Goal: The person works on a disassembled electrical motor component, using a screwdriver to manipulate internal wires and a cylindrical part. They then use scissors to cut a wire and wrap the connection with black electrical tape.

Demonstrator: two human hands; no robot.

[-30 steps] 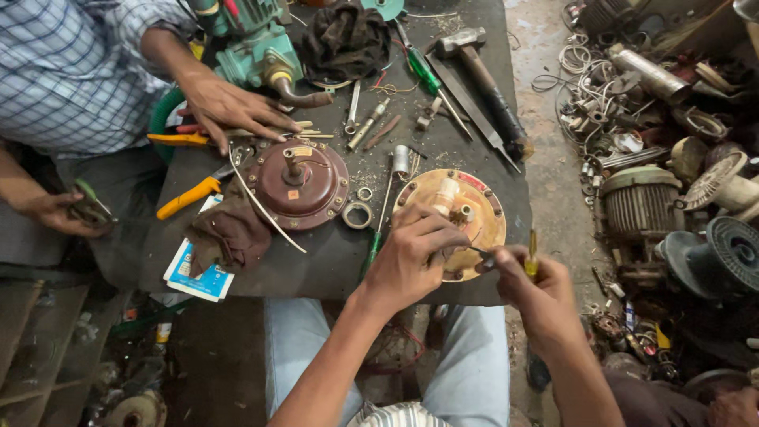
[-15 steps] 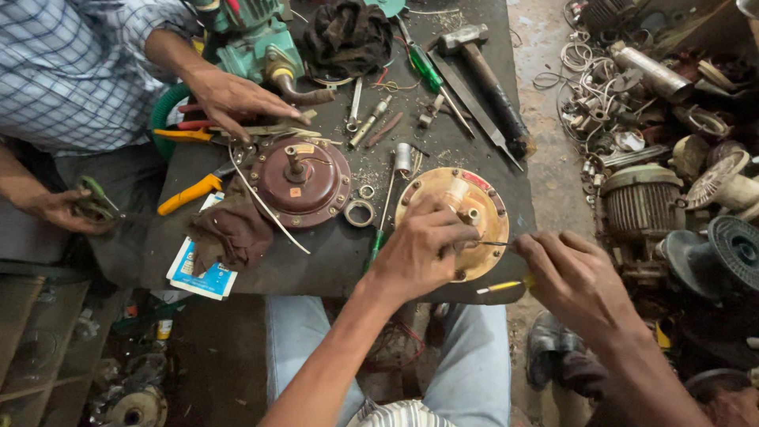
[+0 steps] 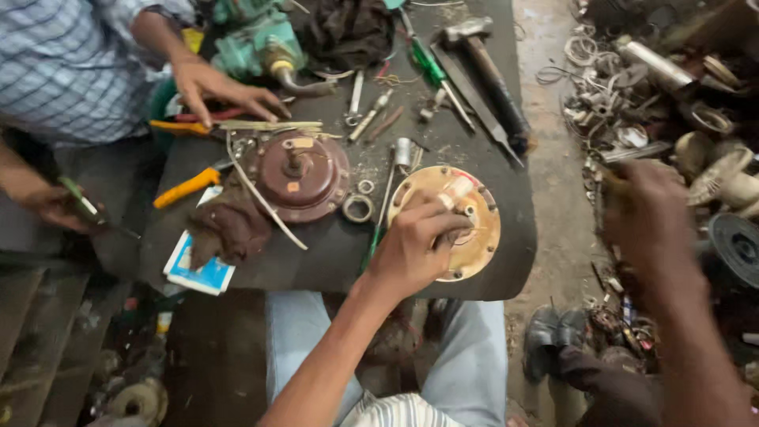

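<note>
On the bench, left hand [image 3: 415, 241] pressing flat, face-up round cover [image 3: 466, 229]

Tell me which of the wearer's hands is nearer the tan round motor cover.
Left. The left hand rests on the tan round motor cover; the right hand is off the table edge to its right, over the scrap parts.

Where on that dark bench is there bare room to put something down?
A bare strip runs along the near edge of the bench, between the brown rag and the left hand. The far end, around the hammer, is crowded with tools.
</note>
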